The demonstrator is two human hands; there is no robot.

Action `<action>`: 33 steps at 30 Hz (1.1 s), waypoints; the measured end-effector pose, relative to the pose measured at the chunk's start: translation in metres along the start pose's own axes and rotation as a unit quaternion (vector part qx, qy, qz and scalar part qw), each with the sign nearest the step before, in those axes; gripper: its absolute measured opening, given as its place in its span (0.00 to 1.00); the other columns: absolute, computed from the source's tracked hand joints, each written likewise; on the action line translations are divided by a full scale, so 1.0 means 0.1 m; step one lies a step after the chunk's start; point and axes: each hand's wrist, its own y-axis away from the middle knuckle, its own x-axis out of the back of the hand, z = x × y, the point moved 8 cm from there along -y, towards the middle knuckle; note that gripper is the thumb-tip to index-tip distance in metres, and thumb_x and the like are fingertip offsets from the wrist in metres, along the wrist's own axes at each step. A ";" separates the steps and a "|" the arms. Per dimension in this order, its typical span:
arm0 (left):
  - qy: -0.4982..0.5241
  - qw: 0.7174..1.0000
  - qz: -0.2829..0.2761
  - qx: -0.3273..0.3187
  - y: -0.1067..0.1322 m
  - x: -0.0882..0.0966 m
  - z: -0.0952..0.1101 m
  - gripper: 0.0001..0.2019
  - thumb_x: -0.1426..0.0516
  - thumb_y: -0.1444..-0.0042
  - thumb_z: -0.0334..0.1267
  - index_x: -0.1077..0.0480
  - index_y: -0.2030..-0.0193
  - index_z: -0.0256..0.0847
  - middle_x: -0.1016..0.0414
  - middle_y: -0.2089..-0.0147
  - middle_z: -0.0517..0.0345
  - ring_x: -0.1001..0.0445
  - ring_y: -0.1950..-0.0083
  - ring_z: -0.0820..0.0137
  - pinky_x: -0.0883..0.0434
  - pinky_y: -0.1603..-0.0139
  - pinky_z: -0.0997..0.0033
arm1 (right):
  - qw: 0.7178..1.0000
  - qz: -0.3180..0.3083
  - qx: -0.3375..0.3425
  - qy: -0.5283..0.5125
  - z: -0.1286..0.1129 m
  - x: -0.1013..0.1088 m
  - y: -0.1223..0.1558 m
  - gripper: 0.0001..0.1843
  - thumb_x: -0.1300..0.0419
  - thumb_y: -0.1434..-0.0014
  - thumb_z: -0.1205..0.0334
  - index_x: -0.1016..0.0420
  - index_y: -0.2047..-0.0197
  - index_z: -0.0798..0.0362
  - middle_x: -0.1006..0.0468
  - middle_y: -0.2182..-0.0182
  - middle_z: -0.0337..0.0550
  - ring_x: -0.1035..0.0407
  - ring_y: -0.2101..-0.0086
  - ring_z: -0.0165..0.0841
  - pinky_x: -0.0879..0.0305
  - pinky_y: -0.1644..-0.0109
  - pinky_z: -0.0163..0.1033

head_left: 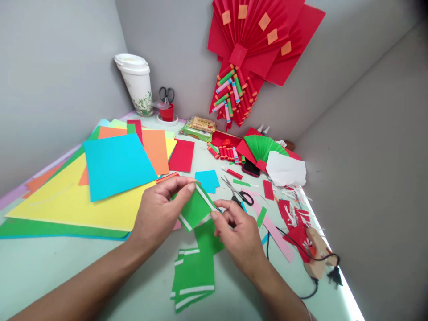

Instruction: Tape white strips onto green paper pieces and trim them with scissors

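Your left hand (160, 214) is closed in a pinch, thumb and fingertips clamped on the upper edge of the green piece (195, 208), a small paper rectangle with white strips along two sides. Your right hand (239, 236) is also pinched shut, thumb and forefinger on the lower right edge of the same piece, other fingers curled in. The green piece is held tilted between both hands, lifted just above the table (50, 267), front centre. Below it, on the table near you, is a stack of green pieces (194, 276) with the same white strips, loosely fanned. Just beyond your right hand lie black-handled scissors (239, 194), blades open, and a small blue square (207, 179) sits just behind the held piece. A pink strip (274, 232) runs diagonally to the right of your right hand. Far right, near the table edge: a glue gun (316, 256) with a black cord, among red and white paper scraps. To the left is a spread of big sheets, with a cyan sheet (117, 165) on top of a yellow sheet (73, 200), and an orange sheet (155, 149) and a red sheet (181, 155) behind them. At the back corner stand a white lidded cup (137, 82) and a red cup (167, 111) holding a second pair of scissors. A green pleated fan (262, 147) lies at back right with a phone (250, 168) just in front of it. A red pleated fan (261, 40) hangs on the wall.
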 end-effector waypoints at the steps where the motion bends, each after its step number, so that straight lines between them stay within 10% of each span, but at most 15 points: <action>1: 0.002 1.000 -0.002 0.004 0.01 0.00 0.00 0.14 0.38 0.46 0.51 0.21 0.63 0.43 0.16 0.58 0.56 0.22 0.50 0.58 0.24 0.57 0.68 | 1.000 0.000 0.001 -0.001 0.00 0.00 0.00 0.13 0.42 0.38 0.57 0.24 0.52 0.52 0.32 0.82 0.31 0.36 0.79 0.29 0.40 0.74 0.34; 33: -0.039 0.983 -0.175 -0.033 -0.10 -0.22 0.04 0.08 0.37 0.49 0.42 0.29 0.69 0.41 0.25 0.67 0.60 0.27 0.64 0.69 0.30 0.64 0.72 | 0.999 -0.019 -0.025 -0.037 0.05 0.02 -0.12 0.09 0.40 0.41 0.56 0.28 0.69 0.51 0.31 0.79 0.33 0.36 0.78 0.28 0.41 0.73 0.33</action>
